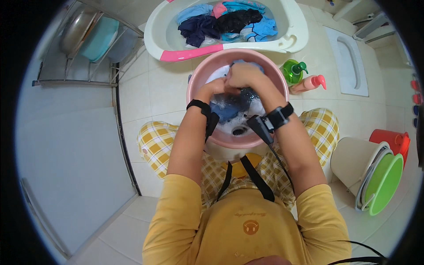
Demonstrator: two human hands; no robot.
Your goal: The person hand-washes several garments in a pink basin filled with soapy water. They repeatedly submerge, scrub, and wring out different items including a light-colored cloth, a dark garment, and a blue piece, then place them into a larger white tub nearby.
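Between my knees a round pink plastic basin holds soapy water and wet blue-grey cloth. My left hand is over the suds in the basin's upper half, fingers bent against the cloth and close to the other hand. My right hand is curled on the bunched cloth near the far wall of the basin. The fingertips of both are partly hidden, and the picture is a little blurred there. Each wrist wears a black strap with a small device. Foam lies around the cloth.
Beyond the basin stands a white and pink baby bathtub with clothes in water. A green pump bottle and a pink pump bottle stand at right. Further off are a squat toilet, stacked buckets and a metal rack with basins.
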